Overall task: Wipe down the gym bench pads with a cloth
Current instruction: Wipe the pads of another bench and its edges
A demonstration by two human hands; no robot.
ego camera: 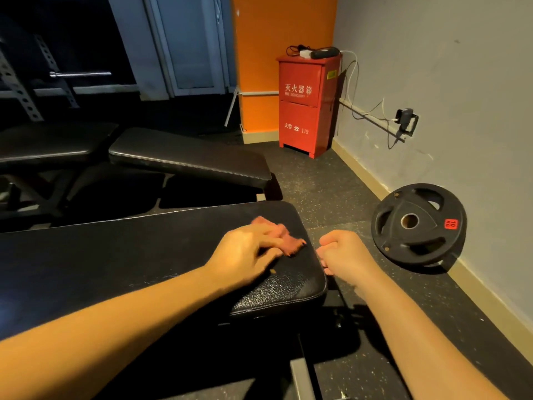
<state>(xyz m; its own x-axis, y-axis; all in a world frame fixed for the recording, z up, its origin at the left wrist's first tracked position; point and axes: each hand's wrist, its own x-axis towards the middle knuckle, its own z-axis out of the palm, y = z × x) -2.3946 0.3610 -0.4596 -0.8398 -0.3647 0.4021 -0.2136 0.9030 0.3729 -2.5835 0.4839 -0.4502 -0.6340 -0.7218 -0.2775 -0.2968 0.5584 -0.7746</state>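
A black padded bench [150,255] runs across the near foreground, its rounded end at the right. A small reddish-pink cloth [284,238] lies on that end of the pad. My left hand [245,252] lies on the cloth with fingers stretched over it, pressing it to the pad. My right hand [343,255] hovers just off the pad's right end, fingers curled into a loose fist, with nothing visible in it.
A second black bench [187,157] stands behind, with a third pad [49,142] to its left. A 10 kg weight plate [418,223] leans on the right wall. A red fire extinguisher box [305,102] stands in the corner. Cables hang along the wall.
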